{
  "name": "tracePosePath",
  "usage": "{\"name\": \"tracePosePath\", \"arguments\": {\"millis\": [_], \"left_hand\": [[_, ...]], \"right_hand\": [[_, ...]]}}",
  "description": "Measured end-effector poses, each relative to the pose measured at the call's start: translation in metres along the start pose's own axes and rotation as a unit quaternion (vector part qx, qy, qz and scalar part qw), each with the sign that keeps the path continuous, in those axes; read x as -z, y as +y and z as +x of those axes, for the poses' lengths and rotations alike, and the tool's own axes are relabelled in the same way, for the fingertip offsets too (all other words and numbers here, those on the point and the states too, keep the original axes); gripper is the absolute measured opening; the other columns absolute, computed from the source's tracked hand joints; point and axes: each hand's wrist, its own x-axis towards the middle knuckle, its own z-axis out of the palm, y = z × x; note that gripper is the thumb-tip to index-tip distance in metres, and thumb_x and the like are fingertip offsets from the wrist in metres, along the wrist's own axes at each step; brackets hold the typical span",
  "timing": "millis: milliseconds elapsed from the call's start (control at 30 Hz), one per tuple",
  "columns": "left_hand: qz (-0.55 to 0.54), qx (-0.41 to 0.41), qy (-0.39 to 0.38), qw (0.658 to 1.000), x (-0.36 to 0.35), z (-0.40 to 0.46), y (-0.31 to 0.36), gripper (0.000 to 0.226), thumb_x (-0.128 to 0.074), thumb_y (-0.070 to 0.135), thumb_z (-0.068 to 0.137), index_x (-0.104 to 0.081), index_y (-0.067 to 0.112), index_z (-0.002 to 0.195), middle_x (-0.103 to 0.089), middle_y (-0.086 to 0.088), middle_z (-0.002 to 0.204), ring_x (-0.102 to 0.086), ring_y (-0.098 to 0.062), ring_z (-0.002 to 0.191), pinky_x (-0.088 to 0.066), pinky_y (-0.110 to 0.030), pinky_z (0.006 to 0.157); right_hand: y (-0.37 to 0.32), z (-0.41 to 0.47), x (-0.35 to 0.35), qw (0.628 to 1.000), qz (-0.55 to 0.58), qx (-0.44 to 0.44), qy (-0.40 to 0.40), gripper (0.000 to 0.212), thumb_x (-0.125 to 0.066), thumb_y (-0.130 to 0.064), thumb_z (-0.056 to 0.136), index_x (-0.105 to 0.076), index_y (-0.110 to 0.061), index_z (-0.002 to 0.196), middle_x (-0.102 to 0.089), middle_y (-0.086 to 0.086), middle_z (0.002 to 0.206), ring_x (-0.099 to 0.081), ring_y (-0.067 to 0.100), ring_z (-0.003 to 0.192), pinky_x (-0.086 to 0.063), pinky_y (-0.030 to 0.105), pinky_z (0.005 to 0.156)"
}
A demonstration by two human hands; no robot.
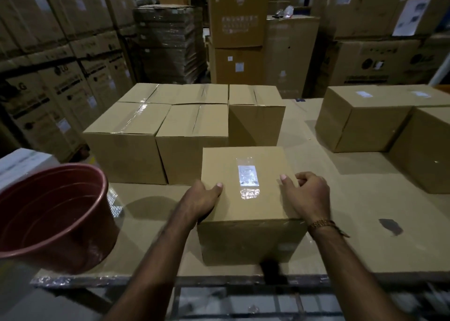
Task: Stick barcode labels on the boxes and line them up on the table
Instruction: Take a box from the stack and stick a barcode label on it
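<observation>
A small cardboard box (246,208) stands near the table's front edge, with a white barcode label (248,175) under clear tape on its top. My left hand (202,199) clasps the box's left side, thumb on the top. My right hand (306,196) grips its right side, thumb resting on the top face. Behind it, several taped, unlabelled boxes (160,135) sit packed together at the back left. Two boxes (365,118) at the right stand in a row; the far one carries small white labels on top.
A red plastic tub (56,216) rests tilted on the table's left front corner. The table (353,223) is covered in cardboard, with a dark stain (390,226) at the right. Tall stacks of warehouse cartons (60,65) surround the table.
</observation>
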Motion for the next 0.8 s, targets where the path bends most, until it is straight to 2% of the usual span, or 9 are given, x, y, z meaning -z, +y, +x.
{"name": "tracePosePath", "arguments": {"millis": [133, 233, 333, 400, 433, 500, 600, 700, 800], "left_hand": [[0.045, -0.014, -0.027, 0.999, 0.004, 0.018, -0.001, 0.078, -0.058, 0.064, 0.098, -0.036, 0.015, 0.155, -0.054, -0.007, 0.153, -0.057, -0.031, 0.132, -0.05, -0.051, 0.109], [0.047, -0.013, -0.015, 0.999, 0.002, 0.026, 0.004, 0.086, -0.057, 0.067, 0.097, -0.033, 0.013, 0.158, -0.049, -0.01, 0.157, -0.052, -0.033, 0.138, -0.047, -0.052, 0.112], [0.085, -0.082, 0.075, 0.99, -0.007, 0.027, 0.011, 0.093, -0.057, 0.07, 0.093, -0.019, 0.022, 0.164, -0.04, -0.007, 0.164, -0.046, -0.033, 0.145, -0.046, -0.057, 0.112], [0.131, -0.159, 0.138, 0.969, -0.014, 0.024, 0.019, 0.087, -0.057, 0.065, 0.096, -0.02, 0.026, 0.164, -0.034, -0.003, 0.167, -0.04, -0.031, 0.149, -0.045, -0.06, 0.112], [0.146, -0.186, 0.146, 0.961, -0.017, 0.023, 0.023, 0.082, -0.057, 0.062, 0.098, -0.022, 0.028, 0.164, -0.029, -0.002, 0.17, -0.034, -0.029, 0.153, -0.042, -0.06, 0.115], [0.166, -0.211, 0.118, 0.956, -0.021, 0.022, 0.029, 0.081, -0.057, 0.063, 0.098, -0.025, 0.031, 0.165, -0.021, 0.0, 0.173, -0.019, -0.027, 0.159, -0.032, -0.059, 0.122], [0.21, -0.206, 0.071, 0.953, -0.027, 0.022, 0.028, 0.096, -0.054, 0.078, 0.09, -0.016, 0.034, 0.166, -0.011, 0.004, 0.176, -0.001, -0.025, 0.162, -0.02, -0.061, 0.126], [0.276, -0.203, 0.051, 0.938, -0.028, 0.022, 0.026, 0.111, -0.049, 0.09, 0.082, -0.006, 0.034, 0.168, 0.003, 0.002, 0.177, 0.012, -0.025, 0.162, -0.014, -0.062, 0.126], [0.307, -0.207, 0.04, 0.928, -0.028, 0.02, 0.026, 0.118, -0.047, 0.094, 0.079, 0.0, 0.032, 0.168, 0.011, 0.0, 0.177, 0.018, -0.025, 0.161, -0.012, -0.061, 0.126]], "right_hand": [[0.008, 0.002, -0.004, 0.999, -0.029, -0.005, 0.015, 0.037, -0.074, -0.047, 0.093, -0.073, -0.015, 0.111, -0.068, 0.011, 0.111, -0.065, 0.028, 0.095, -0.057, 0.038, 0.087], [0.003, 0.004, -0.002, 0.997, -0.076, -0.013, 0.003, 0.034, -0.07, -0.046, 0.095, -0.071, -0.015, 0.109, -0.069, 0.014, 0.114, -0.064, 0.032, 0.098, -0.053, 0.038, 0.086], [-0.017, 0.004, -0.003, 0.981, -0.19, -0.007, 0.044, 0.041, -0.067, -0.046, 0.098, -0.067, -0.016, 0.125, -0.063, 0.017, 0.128, -0.056, 0.038, 0.119, -0.047, 0.049, 0.104], [-0.031, 0.007, -0.008, 0.98, -0.183, 0.054, 0.061, 0.035, -0.068, -0.038, 0.098, -0.067, -0.018, 0.127, -0.061, 0.015, 0.127, -0.054, 0.037, 0.122, -0.044, 0.048, 0.106], [-0.037, 0.011, -0.013, 0.983, -0.15, 0.092, 0.044, 0.031, -0.068, -0.034, 0.098, -0.069, -0.019, 0.125, -0.063, 0.013, 0.122, -0.057, 0.035, 0.118, -0.047, 0.044, 0.102], [-0.046, 0.019, -0.024, 0.984, -0.106, 0.139, -0.024, 0.026, -0.067, -0.027, 0.099, -0.074, -0.019, 0.122, -0.067, 0.009, 0.115, -0.064, 0.031, 0.109, -0.05, 0.036, 0.095], [-0.051, 0.026, -0.041, 0.964, -0.135, 0.204, -0.107, 0.028, -0.061, -0.027, 0.102, -0.074, -0.02, 0.126, -0.064, 0.007, 0.115, -0.066, 0.028, 0.104, -0.053, 0.035, 0.093], [-0.049, 0.028, -0.052, 0.941, -0.194, 0.253, -0.108, 0.025, -0.058, -0.035, 0.102, -0.075, -0.024, 0.116, -0.057, 0.002, 0.101, -0.064, 0.027, 0.088, -0.057, 0.039, 0.079], [-0.044, 0.028, -0.056, 0.946, -0.181, 0.26, -0.074, 0.026, -0.058, -0.036, 0.102, -0.078, -0.03, 0.118, -0.058, -0.002, 0.095, -0.063, 0.023, 0.084, -0.057, 0.038, 0.074]]}}
